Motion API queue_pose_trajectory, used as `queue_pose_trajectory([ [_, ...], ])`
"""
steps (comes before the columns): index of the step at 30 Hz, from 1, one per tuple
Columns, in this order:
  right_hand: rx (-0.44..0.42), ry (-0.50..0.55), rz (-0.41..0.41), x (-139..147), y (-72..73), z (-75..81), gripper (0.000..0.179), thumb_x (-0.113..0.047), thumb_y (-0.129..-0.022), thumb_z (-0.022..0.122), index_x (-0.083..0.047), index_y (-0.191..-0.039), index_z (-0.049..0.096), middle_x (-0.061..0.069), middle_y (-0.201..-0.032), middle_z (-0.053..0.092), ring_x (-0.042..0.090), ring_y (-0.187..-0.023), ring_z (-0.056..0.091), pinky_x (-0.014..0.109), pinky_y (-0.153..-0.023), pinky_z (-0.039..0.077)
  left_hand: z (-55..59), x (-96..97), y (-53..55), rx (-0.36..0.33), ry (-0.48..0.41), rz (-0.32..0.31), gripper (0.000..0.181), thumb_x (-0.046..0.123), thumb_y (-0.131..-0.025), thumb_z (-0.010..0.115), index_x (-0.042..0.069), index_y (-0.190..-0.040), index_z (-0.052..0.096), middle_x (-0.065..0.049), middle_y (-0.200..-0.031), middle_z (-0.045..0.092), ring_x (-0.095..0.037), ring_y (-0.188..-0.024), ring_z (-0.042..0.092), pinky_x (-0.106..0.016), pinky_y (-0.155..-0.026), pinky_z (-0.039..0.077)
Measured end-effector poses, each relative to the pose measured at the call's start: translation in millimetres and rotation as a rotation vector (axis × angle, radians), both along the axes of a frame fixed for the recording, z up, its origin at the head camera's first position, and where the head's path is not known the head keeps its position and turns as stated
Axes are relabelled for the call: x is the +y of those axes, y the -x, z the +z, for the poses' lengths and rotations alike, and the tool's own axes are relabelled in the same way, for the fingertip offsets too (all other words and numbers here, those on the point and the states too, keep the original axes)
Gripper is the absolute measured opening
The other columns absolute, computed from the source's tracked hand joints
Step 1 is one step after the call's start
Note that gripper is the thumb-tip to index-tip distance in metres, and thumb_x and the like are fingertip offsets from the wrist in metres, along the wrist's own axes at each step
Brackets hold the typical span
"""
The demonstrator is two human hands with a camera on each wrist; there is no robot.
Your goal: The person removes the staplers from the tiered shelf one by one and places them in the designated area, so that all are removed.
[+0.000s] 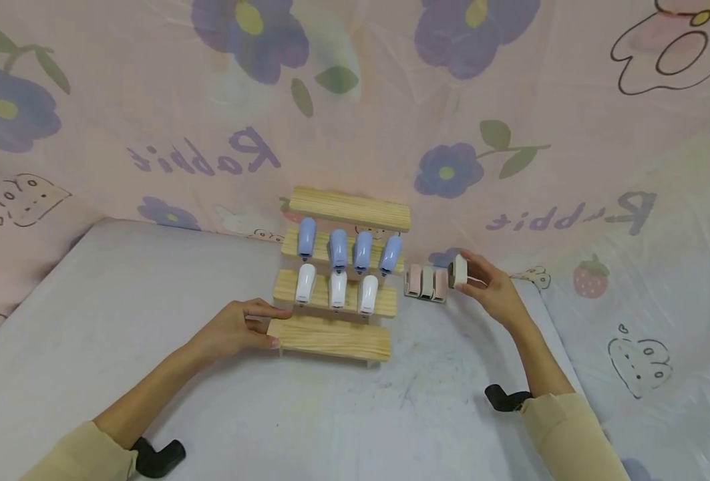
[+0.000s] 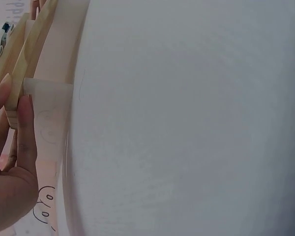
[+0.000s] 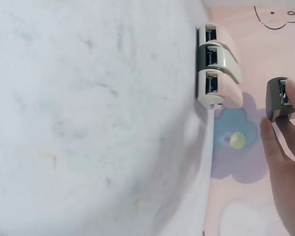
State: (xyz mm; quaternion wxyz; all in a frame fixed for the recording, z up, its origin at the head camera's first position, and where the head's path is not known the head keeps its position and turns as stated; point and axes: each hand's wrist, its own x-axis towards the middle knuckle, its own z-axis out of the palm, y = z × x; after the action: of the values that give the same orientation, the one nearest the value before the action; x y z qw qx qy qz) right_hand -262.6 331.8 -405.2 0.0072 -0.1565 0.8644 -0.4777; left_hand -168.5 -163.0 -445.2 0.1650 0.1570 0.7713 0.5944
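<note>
My left hand (image 1: 231,327) pinches the left end of the lowest wooden shelf (image 1: 330,338) of a stepped rack, thumb and fingers on either face of the board. Up at the right, my right hand (image 1: 495,294) holds a small grey-and-white hole punch (image 1: 460,270) between thumb and fingertips, raised off the table. Beside it stand three more punches in a row: a pink one (image 1: 414,280), a grey-white one (image 1: 427,282) and another pink one (image 1: 440,285). In the right wrist view their slotted ends face the camera.
Several blue staplers (image 1: 338,249) sit on one middle shelf, with three white staplers (image 1: 338,290) on the shelf below. The top shelf (image 1: 350,208) is bare wood. Behind the white table (image 1: 355,421) hangs a pink printed curtain (image 1: 355,127).
</note>
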Motion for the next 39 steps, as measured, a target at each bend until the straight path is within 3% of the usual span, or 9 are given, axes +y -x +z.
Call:
queue_pose_trajectory([
  [3, -0.023, -0.004, -0.017, 4, 0.4, -5.1, 0.07, -0.001, -0.091, 0.07, -0.005, -0.153, 0.038, 0.026, -0.14, 0.05, 0.038, -0.127, 0.05, 0.021, -0.097, 0.048, -0.8, 0.4, -0.8, 0.003, 0.012, 0.008, 0.053, 0.012, -0.077, 0.086, 0.004, -0.127, 0.068, -0.017, -0.123, 0.058, -0.024, -0.095, 0.066, -0.028, -0.08, 0.055],
  [9, -0.051, -0.046, -0.031, 14, -1.3, -12.8, 0.071, -0.004, -0.091, 0.071, -0.006, -0.153, 0.037, 0.027, -0.14, 0.05, 0.042, -0.128, 0.049, 0.01, -0.09, 0.046, -3.8, 4.2, -1.3, -0.003, 0.016, 0.008, 0.052, 0.014, -0.078, 0.085, 0.006, -0.127, 0.068, -0.016, -0.125, 0.058, -0.029, -0.103, 0.066, -0.03, -0.085, 0.055],
  [14, -0.077, -0.035, -0.037, 22, -1.6, -21.7, 0.072, -0.005, -0.09, 0.072, -0.006, -0.153, 0.038, 0.027, -0.141, 0.049, 0.044, -0.129, 0.048, 0.011, -0.09, 0.046, -5.3, 5.3, -0.8, -0.007, 0.027, 0.009, 0.052, 0.015, -0.078, 0.086, 0.008, -0.127, 0.069, -0.014, -0.125, 0.058, -0.029, -0.104, 0.066, -0.032, -0.086, 0.055],
  [18, -0.086, -0.04, -0.05, 23, 0.5, -28.5, 0.071, -0.002, -0.089, 0.073, -0.005, -0.152, 0.039, 0.028, -0.14, 0.05, 0.043, -0.127, 0.049, 0.011, -0.089, 0.047, -3.9, 3.3, -0.4, 0.0, 0.021, -0.001, 0.053, 0.014, -0.078, 0.086, 0.007, -0.127, 0.068, -0.014, -0.124, 0.057, -0.029, -0.103, 0.067, -0.03, -0.085, 0.056],
  [25, -0.136, -0.067, -0.052, 17, 6.3, -38.2, 0.072, -0.006, -0.089, 0.074, -0.007, -0.152, 0.039, 0.028, -0.143, 0.047, 0.043, -0.128, 0.05, 0.013, -0.087, 0.049, 2.6, -2.0, -2.4, 0.047, 0.088, 0.027, 0.051, 0.015, -0.077, 0.087, 0.009, -0.125, 0.07, -0.011, -0.12, 0.06, -0.031, -0.105, 0.066, -0.032, -0.085, 0.056],
  [39, -0.151, -0.055, -0.033, 18, 15.7, -48.8, 0.072, -0.003, -0.087, 0.076, -0.006, -0.151, 0.042, 0.029, -0.139, 0.051, 0.043, -0.121, 0.055, 0.014, -0.082, 0.05, 6.3, 0.0, -2.4, 0.019, 0.11, 0.041, 0.05, 0.017, -0.078, 0.086, 0.011, -0.125, 0.07, -0.01, -0.122, 0.059, -0.03, -0.105, 0.066, -0.036, -0.087, 0.055],
])
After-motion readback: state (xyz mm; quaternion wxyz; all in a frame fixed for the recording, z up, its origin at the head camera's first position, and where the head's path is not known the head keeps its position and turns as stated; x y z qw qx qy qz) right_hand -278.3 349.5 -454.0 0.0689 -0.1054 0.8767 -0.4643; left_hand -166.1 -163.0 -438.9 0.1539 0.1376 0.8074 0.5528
